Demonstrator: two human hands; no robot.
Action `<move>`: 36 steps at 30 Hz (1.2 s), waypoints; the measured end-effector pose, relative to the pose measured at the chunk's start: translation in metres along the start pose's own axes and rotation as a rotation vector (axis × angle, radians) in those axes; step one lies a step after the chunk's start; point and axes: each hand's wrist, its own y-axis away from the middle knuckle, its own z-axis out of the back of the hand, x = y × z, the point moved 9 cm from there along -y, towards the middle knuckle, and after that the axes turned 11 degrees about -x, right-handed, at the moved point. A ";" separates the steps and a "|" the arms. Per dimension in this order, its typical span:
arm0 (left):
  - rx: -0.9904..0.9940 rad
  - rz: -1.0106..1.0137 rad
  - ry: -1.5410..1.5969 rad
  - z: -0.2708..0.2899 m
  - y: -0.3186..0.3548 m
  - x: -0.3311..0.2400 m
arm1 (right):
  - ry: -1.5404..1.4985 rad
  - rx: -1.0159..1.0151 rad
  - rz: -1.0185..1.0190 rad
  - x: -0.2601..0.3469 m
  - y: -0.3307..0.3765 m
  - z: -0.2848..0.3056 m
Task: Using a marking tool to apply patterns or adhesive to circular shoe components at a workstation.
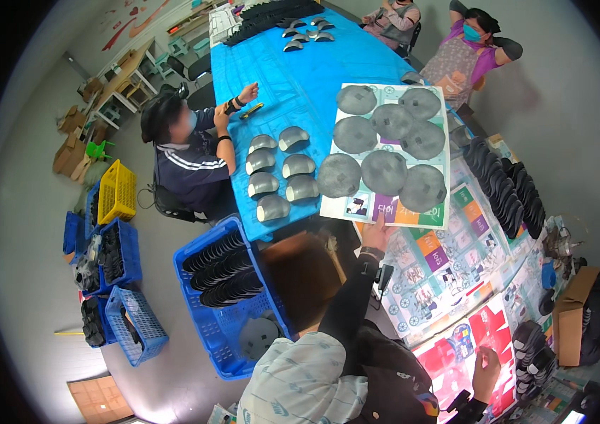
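My left hand (377, 234) grips the near edge of a white printed board (436, 218), its fingers closed on it. Spread over the board are several round, dark grey discs (385, 172), some overlapping. The board is held up over the near right end of the blue-covered table (293, 92). Lower right, my right hand (486, 373) hovers by a red and white printed sheet (501, 328), fingers loosely bent and apart, with nothing visible in them. To the board's left, several curved grey pieces with pale ends (272, 208) stand in two rows on the blue cover.
Beside the table's near end is a blue crate (190, 311) with stacked black curved pieces. A seated person (187, 155) is at the left; another (455, 56) is at the far right. Stacked black pieces (494, 185) and a cardboard box (570, 318) line the right side.
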 end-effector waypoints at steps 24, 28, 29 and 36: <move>-0.222 0.035 -0.001 -0.037 -0.272 0.033 | 0.069 0.071 -0.167 -0.007 -0.016 -0.038; -0.061 0.309 -0.784 -0.022 -0.245 0.058 | 0.044 0.090 -0.217 -0.019 -0.006 -0.036; 0.036 0.279 -0.813 -0.021 -0.223 0.059 | 0.049 0.077 -0.199 -0.020 -0.003 -0.033; -0.124 -0.330 -0.923 -0.010 0.002 -0.023 | 0.001 0.055 -0.158 -0.052 0.034 -0.003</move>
